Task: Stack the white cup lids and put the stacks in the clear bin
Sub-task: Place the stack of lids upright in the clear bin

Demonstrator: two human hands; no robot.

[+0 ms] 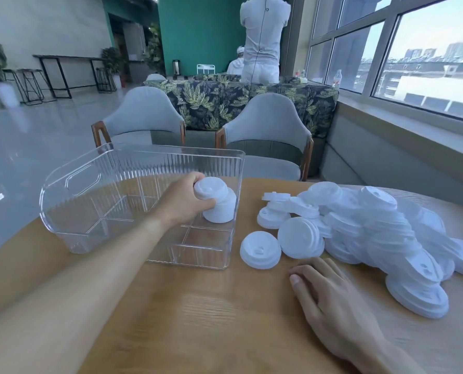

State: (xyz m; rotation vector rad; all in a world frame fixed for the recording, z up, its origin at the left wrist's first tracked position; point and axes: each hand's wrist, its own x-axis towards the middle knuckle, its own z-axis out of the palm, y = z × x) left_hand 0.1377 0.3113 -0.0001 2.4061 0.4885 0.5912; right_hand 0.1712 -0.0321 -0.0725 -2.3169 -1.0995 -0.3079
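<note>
Lid stack (219, 203) (tilted) in clear bin (71, 184), gripped by left hand (183, 199)

left hand (183, 202) gripping, right hand (330, 300) flat (relaxed)

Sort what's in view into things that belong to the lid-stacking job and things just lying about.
Job:
stack of white plastic cup lids, gripped by left hand
clear ribbed plastic bin
loose pile of white lids
right hand, flat on the round wooden table

Lying about:
two grey upholstered chairs
clear plastic bottle
</note>
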